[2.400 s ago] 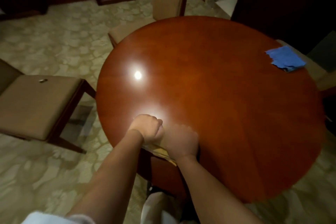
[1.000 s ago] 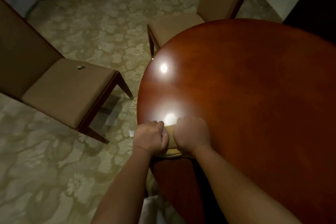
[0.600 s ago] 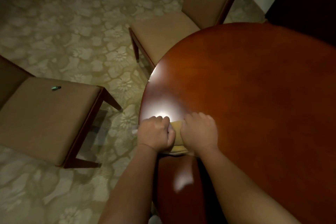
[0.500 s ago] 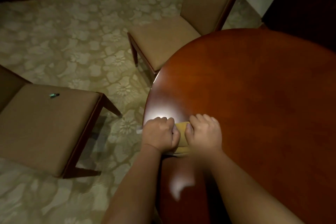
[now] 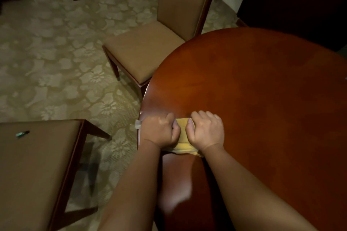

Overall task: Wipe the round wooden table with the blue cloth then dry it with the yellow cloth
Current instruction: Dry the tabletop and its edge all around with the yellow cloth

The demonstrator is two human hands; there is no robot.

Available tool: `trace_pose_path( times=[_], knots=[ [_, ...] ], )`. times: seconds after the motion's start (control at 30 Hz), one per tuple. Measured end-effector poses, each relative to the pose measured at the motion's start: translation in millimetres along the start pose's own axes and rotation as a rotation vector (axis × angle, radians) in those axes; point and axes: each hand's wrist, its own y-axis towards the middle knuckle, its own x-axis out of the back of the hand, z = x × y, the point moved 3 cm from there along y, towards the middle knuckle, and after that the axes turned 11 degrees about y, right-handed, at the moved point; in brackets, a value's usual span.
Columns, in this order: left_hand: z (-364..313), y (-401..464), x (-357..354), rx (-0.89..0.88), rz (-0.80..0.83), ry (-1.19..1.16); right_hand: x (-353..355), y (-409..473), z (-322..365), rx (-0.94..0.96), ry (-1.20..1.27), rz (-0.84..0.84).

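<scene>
Table point(image 5: 262, 90) edge: hands point(image 5: 183, 132) w/ yellow cloth point(image 5: 182, 137)

place: probably hotel or dining room | cues: patterned carpet point(image 5: 56, 58), upholstered chairs point(image 5: 142, 52), round wooden table point(image 5: 262, 90)

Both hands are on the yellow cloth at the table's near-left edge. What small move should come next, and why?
Probably push the yellow cloth forward, away from the rim. The left hand and right hand both grip it near the edge of the round wooden table, and the wide tabletop beyond lies ahead of the cloth.
</scene>
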Motion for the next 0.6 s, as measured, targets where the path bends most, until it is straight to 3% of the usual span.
trace_pose_path(
  times=[0.2,0.6],
  knots=[
    [8.1,27.3,-2.6,0.014,-0.042,0.033,-6.1,28.6,-5.8,0.024,-0.001,-0.004],
    [31.1,111.0,-25.4,-0.189,-0.045,-0.037,-24.2,90.8,-25.0,-0.121,-0.043,-0.064]
  ],
)
